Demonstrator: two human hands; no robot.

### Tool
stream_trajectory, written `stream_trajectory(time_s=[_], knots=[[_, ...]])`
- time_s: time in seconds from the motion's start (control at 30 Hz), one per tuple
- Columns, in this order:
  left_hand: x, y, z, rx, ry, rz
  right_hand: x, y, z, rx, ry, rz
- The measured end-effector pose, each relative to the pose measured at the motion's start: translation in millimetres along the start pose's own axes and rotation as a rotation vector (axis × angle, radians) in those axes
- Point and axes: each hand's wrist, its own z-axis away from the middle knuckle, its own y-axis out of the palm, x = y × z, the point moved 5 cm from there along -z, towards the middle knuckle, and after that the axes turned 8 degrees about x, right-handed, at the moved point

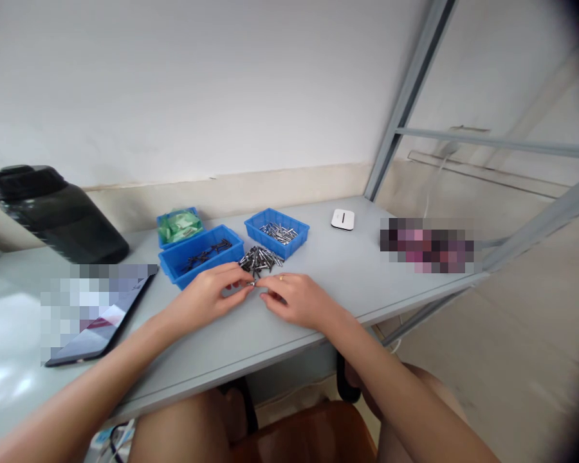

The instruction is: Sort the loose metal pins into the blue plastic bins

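Observation:
Over the grey table, my left hand [217, 290] pinches a small silvery metal pin [253, 283] between thumb and fingertips. My right hand [296, 299], with a ring on one finger, meets it from the other side, its fingers curled in at the pin's end. The pin is too small to make out in detail. Just beyond my fingertips lies a loose pile of black-and-silver pins [260, 258]. A blue bin with dark slender parts [207, 254] stands behind my left hand. Another blue bin, behind the pile, holds silvery metal pins [280, 233].
At the back, a third blue bin holds green plastic bags [179, 225]. A large dark bottle [65, 215] and a tablet [103, 321] are on the left. A white square device [343, 219] sits back right, near a metal frame post [405, 103] and a blurred-out pinkish object [427, 245].

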Motion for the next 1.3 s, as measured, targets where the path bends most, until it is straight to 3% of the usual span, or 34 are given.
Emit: stream_trajectory(time_s=[0.2,0.4,0.83,1.13,1.3], knots=[[1.7,0.0,-0.6,0.009,-0.018,-0.017,2.7,-2.8,0.9,-0.025,-0.019,-0.017],[5.6,4.7,1.2,0.054,-0.027,-0.073,10.3,2.3,1.9,0.032,-0.122,0.054],[6.4,0.0,0.2,-0.037,-0.052,-0.058,-0.5,1.1,-0.6,-0.012,0.025,0.070],[5.3,-0.1,1.7,-0.059,-0.017,-0.039,1.1,4.7,-0.4,0.024,-0.027,0.111],[6.0,0.3,1.9,-0.043,-0.032,-0.039,3.3,1.5,0.3,-0.026,-0.056,0.104]])
